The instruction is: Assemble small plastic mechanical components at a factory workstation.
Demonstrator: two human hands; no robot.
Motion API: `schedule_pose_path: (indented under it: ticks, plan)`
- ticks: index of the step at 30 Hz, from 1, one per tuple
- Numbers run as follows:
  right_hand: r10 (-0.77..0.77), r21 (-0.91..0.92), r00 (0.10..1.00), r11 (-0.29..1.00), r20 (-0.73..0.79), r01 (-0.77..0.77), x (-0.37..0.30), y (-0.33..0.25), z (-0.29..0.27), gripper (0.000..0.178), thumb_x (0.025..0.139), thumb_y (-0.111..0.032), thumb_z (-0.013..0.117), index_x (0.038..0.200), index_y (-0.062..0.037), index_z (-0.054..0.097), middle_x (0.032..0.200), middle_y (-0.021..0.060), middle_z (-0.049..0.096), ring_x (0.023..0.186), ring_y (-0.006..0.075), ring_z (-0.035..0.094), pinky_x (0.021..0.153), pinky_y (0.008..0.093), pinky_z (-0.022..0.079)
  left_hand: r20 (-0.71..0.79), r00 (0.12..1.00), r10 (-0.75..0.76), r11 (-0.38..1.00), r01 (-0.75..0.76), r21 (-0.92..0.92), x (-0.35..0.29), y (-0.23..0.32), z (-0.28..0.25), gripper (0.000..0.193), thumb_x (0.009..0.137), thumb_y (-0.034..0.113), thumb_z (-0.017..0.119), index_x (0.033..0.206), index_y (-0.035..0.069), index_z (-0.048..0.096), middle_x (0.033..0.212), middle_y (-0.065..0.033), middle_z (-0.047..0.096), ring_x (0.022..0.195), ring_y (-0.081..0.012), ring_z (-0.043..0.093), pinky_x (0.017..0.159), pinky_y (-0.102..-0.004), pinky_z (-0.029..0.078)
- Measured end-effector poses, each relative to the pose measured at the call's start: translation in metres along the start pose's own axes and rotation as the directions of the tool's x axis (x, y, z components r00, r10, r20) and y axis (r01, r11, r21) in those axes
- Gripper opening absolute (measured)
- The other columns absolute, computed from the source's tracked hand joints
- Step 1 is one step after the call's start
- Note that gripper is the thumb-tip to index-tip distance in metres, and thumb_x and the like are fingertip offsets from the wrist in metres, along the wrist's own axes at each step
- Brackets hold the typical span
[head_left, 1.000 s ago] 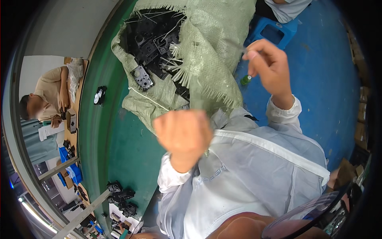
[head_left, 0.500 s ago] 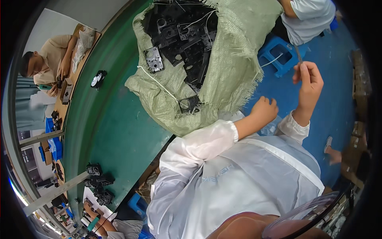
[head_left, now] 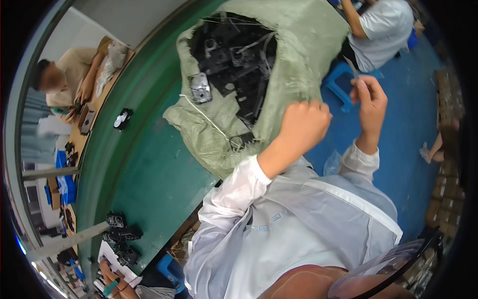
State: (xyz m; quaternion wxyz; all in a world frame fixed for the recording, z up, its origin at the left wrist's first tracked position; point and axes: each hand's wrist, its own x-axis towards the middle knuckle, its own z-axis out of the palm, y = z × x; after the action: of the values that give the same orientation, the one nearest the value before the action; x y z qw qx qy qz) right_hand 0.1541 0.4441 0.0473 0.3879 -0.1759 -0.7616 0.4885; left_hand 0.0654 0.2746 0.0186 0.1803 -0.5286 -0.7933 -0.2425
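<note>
My right hand (head_left: 370, 99) pinches a thin, pointed grey metal strip (head_left: 351, 67), held upright to the right of the sack; its exact kind does not show. My left hand (head_left: 305, 122) is curled into a fist at the right side of the pale green woven sack (head_left: 303, 55). Whatever its fingers may hold is hidden. Inside the sack's frayed opening lies a heap of black plastic parts (head_left: 234, 57). A silvery metal-plated part (head_left: 200, 88) rests at the opening's left edge. A white cord (head_left: 205, 115) runs across the near flap.
The sack lies on a green-topped table (head_left: 149, 164). A black-and-silver part (head_left: 122, 119) sits on its left, and stacked black parts (head_left: 123, 236) stand at the near left. Beyond the sack is a blue stool (head_left: 341, 84) beside a seated person (head_left: 381, 35). Other people work at left.
My left hand has moved left and up to the sack's side, and its fingers have curled tighter. My right hand has shifted slightly left with the metal strip. The view has shifted a little.
</note>
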Motion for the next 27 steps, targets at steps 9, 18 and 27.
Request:
schedule_pose_path:
  ticks: [9, 18, 27]
  plan:
    - [-0.098, -0.052, 0.994, 0.994, -0.044, 0.095, 0.057, 0.021, -0.017, 0.013, 0.098, -0.012, 0.061, 0.101, 0.0002, 0.066, 0.085, -0.0017, 0.059, 0.067, 0.0045, 0.046, 0.059, 0.0196, 0.036, -0.207, 0.65, -0.732, 0.664, 0.748, 0.003, -0.08, -0.194, -0.171, 0.035, 0.08, 0.025, 0.072, 0.104, 0.001, 0.069, 0.087, -0.0158, 0.071, 0.081, -0.0335, 0.069, 0.073, -0.0402, 0.053]
    - [-0.644, -0.004, 0.722, 0.746, 0.255, 0.666, 0.183, -0.145, 0.118, 0.01, 0.095, -0.007, 0.061, 0.095, 0.0038, 0.062, 0.093, 0.0014, 0.055, 0.079, 0.0052, 0.05, 0.064, 0.0178, 0.037, -0.416, 0.125, -0.901, 0.068, 0.986, 0.149, -0.345, -0.446, -0.18, 0.041, 0.077, 0.037, 0.076, 0.104, 0.006, 0.072, 0.107, -0.0178, 0.07, 0.103, -0.0375, 0.066, 0.089, -0.0483, 0.051]
    - [-0.973, 0.006, 0.23, 0.23, 0.035, 0.973, 0.25, -0.31, 0.291, 0.016, 0.089, -0.015, 0.066, 0.094, -0.0003, 0.07, 0.087, 0.0102, 0.064, 0.077, 0.0253, 0.061, 0.068, 0.0359, 0.049, -0.541, 0.177, -0.822, 0.105, 0.981, 0.161, -0.358, -0.456, -0.169, 0.022, 0.083, 0.024, 0.071, 0.098, 0.008, 0.073, 0.097, -0.0147, 0.072, 0.093, -0.0357, 0.068, 0.082, -0.0485, 0.051]
